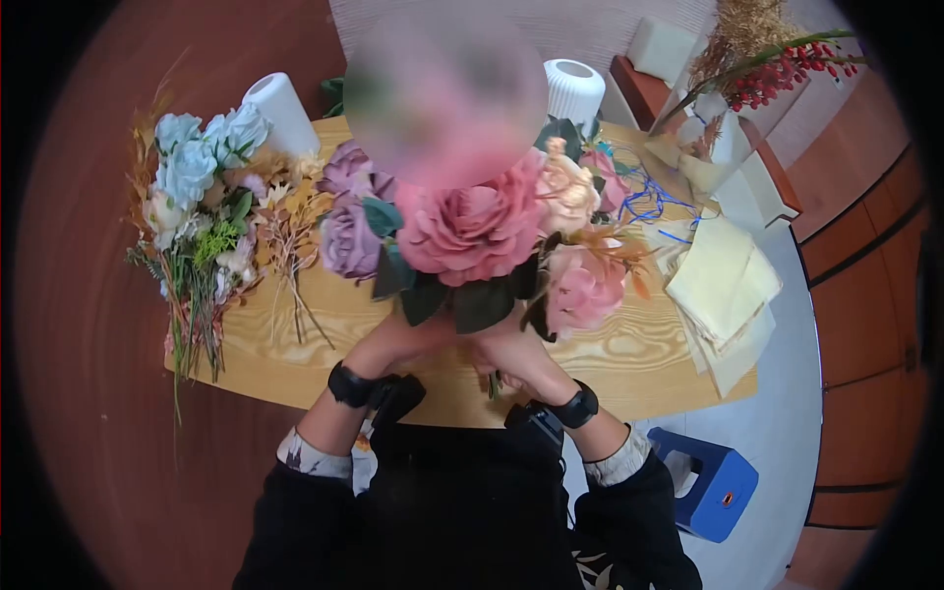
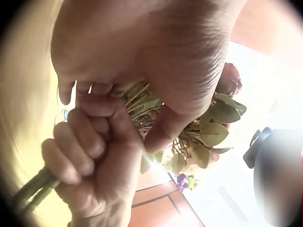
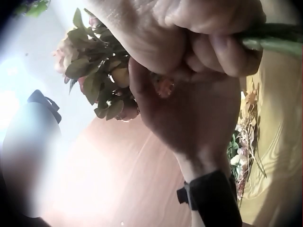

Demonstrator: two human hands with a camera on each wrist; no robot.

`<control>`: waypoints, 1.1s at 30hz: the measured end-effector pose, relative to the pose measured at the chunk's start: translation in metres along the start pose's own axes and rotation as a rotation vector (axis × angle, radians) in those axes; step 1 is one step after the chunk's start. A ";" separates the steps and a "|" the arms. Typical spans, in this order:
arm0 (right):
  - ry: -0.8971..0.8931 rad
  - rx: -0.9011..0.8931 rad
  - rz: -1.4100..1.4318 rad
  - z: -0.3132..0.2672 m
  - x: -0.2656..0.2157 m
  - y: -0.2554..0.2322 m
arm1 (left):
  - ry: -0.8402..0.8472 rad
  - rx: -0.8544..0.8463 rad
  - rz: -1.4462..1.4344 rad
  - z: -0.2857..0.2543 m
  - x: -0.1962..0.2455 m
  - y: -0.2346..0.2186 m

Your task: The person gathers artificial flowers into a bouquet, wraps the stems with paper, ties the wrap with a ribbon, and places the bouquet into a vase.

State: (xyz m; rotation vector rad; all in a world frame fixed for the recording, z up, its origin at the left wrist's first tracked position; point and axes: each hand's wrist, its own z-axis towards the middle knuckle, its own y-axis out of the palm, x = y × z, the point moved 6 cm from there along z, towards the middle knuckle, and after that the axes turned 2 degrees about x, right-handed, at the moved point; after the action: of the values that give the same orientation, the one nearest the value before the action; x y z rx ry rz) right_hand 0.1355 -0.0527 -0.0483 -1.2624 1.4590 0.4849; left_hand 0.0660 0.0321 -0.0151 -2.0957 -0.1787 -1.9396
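Observation:
A bouquet of artificial flowers (image 1: 472, 231), with a large pink rose, purple roses and a cream one, stands upright above the table's near edge. Just under its leaves, my left hand (image 1: 418, 336) (image 2: 142, 52) curls round the stems, its thumb near the leaves (image 2: 213, 134). Lower down, my right hand (image 1: 516, 356) (image 3: 189, 35) grips the stems (image 3: 279, 38) in curled fingers; the green ends stick out past it. Both hands touch or nearly touch. In the head view the leaves and blooms partly cover the fingers, and the bouquet's top is blurred.
Loose blue flowers (image 1: 187, 167) and dried sprigs (image 1: 290, 231) lie on the wooden table (image 1: 374, 379) at left. White vases (image 1: 280, 113) (image 1: 573, 88) stand behind. Cream sheets (image 1: 723, 280) and blue cord (image 1: 644, 197) are at right, red berries (image 1: 787, 79) beyond. A blue stool (image 1: 723, 492) stands below.

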 end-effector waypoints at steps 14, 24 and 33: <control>-0.038 -0.793 1.226 -0.037 -0.010 0.037 | -0.082 -0.245 -0.988 0.007 -0.042 0.023; -0.740 0.056 0.257 -0.050 -0.060 -0.008 | -0.220 -0.512 -1.342 -0.005 -0.048 0.018; -0.184 0.116 0.484 -0.035 0.055 -0.005 | -0.330 -0.777 -1.615 -0.048 -0.050 0.015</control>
State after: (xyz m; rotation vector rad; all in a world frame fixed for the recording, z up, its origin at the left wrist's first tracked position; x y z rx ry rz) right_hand 0.1327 -0.1071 -0.0841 -0.7452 1.6074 0.8020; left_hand 0.0199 0.0092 -0.0639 -3.1975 -1.9944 -2.5032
